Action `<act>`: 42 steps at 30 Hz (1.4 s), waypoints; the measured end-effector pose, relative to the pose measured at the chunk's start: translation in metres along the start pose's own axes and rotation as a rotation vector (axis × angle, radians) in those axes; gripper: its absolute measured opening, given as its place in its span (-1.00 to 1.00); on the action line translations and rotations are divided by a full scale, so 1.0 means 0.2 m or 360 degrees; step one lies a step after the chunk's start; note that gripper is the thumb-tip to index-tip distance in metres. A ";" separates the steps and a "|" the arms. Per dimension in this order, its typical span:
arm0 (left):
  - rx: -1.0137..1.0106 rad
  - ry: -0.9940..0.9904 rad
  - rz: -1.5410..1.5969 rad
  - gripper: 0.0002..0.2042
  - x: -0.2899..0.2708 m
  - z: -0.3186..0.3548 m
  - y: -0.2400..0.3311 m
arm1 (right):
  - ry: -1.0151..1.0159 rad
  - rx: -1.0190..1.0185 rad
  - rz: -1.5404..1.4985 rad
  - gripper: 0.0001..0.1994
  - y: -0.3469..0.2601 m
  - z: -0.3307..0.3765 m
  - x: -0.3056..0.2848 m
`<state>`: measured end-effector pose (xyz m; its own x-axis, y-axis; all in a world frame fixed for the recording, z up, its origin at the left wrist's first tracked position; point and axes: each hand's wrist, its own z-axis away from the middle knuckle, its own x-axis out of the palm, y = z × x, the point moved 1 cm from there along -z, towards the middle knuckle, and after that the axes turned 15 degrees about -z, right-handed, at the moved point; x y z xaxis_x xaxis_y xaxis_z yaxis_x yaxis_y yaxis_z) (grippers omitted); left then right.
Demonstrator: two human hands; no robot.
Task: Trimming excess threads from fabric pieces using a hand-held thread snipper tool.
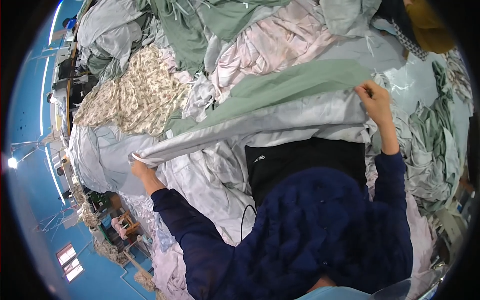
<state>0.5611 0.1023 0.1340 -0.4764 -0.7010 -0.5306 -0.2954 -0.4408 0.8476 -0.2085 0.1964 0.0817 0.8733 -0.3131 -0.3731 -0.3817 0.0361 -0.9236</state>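
A long sheet, pale grey on one face and sage green on the other (280,107), is stretched out across a heap of laundry. My left hand (141,167) grips one end of it at the left. My right hand (374,100) pinches the opposite end at the upper right. Both arms wear dark blue sleeves. Below the sheet lies a black garment (305,162) against my dark blue front.
Crumpled linens fill the view: a floral cream cloth (135,95), pink-white bedding (270,47), green sheets (192,30), grey-white sheets (100,160). A dark and mustard cloth (425,25) sits top right. Blue floor and furniture (120,225) lie at the left.
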 end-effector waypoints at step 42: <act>0.2017 -0.1081 0.0049 -0.84 1.19 2.17 0.24 | -0.0231 -0.0253 -0.0249 -0.74 -0.17 0.26 0.52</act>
<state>0.0747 0.1585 0.0496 -0.6849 -0.1437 -0.7143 -0.6301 0.6092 0.4816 -0.0882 0.2118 0.0703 0.9554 -0.1631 -0.2461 -0.2712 -0.1552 -0.9499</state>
